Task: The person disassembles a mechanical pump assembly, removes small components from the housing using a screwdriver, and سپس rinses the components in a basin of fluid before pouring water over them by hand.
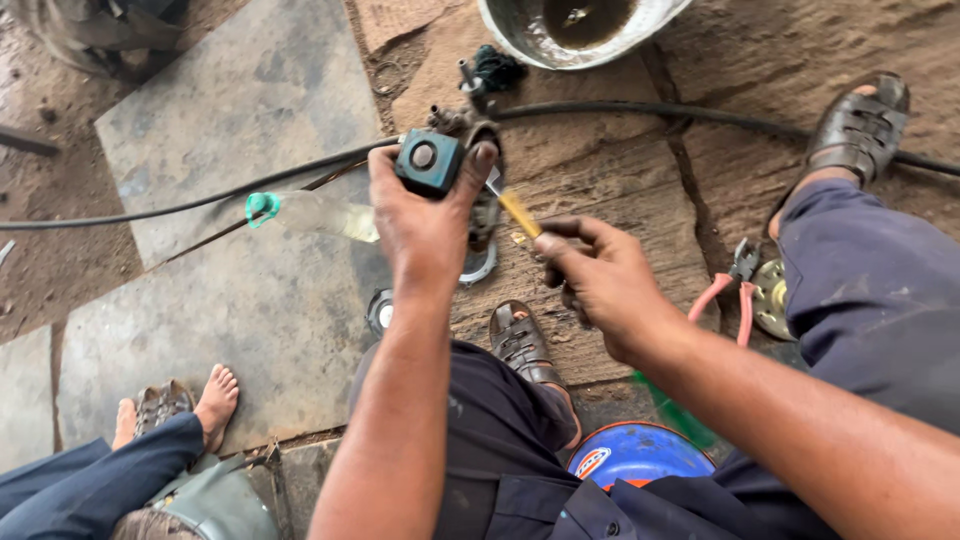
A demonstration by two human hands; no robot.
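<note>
My left hand is raised in the middle of the view and grips a small teal box-shaped part with a round dark centre, fingers wrapped over a greasy metal piece behind it. My right hand holds a yellow-handled screwdriver, its tip pointing up-left at the part. Both forearms reach in from below. Under my hands lies a metal ring on the stone floor.
A black hose crosses the floor. A clear bottle with a green cap, pink-handled pliers, a toothed brass disc, a metal basin of dark liquid and a blue tin lie around. Another person's bare foot is at lower left.
</note>
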